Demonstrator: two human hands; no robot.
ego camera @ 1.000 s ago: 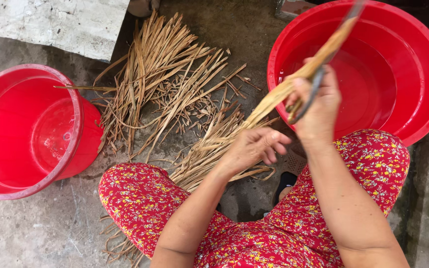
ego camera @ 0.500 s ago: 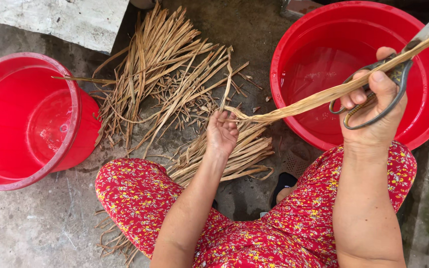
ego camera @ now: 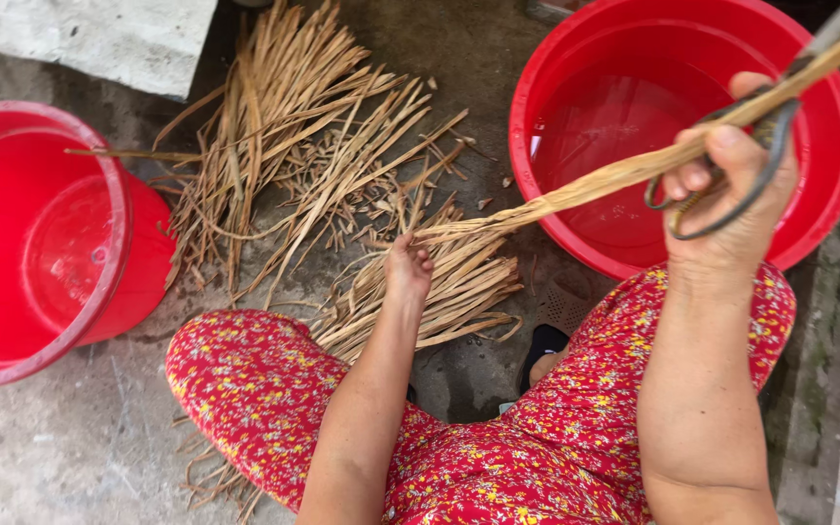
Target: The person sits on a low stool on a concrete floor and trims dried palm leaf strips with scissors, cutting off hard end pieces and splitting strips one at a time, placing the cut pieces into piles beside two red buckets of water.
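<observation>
— Dried reed strips (ego camera: 576,194), a thin bundle of them, run slantwise from our left hand (ego camera: 407,272) up to our right hand (ego camera: 731,185) and on past it to the top right corner. Where do we have them?

— Our right hand is raised over the near rim of the big red basin (ego camera: 828,194), forearm upright, fingers curled shut around the bundle. A pair of dark scissors (ego camera: 731,185) hangs in that same grip, its loops below the thumb, its blades lying along the strips.

— And our left?

— Our left arm reaches down and forward between our knees. Its fingers are bunched at the lower tip of the bundle, just above the loose pile of strips (ego camera: 439,292) on the ground. We cannot tell whether they pinch the tip or only touch it.

— What lies around us?

— More straw (ego camera: 294,146) fans out across the concrete floor (ego camera: 70,457) beyond the pile. The basin holds a little water. A red bucket (ego camera: 119,243) lies tilted on its side at the left, well apart from both hands. Our legs, in red flowered trousers (ego camera: 245,389), are folded beneath us, and a pale stone slab (ego camera: 89,34) sits at the top left.
</observation>
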